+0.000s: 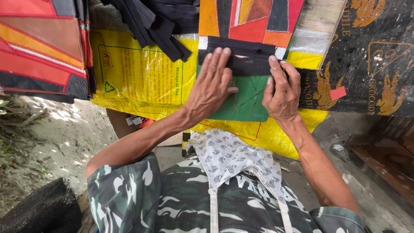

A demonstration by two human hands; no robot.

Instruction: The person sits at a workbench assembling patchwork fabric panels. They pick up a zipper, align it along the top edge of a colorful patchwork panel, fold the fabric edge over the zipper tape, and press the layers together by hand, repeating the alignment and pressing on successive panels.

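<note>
Head view: both hands' fingers, left hand (pixel 212 86) and right hand (pixel 282 90), seemingly flat on black zipper strip (pixel 250 60)

My only view comes from the head camera, looking almost straight down from close above onto the near edge of the bench (pixel 315 17), my own chest filling the frame's bottom.
</note>
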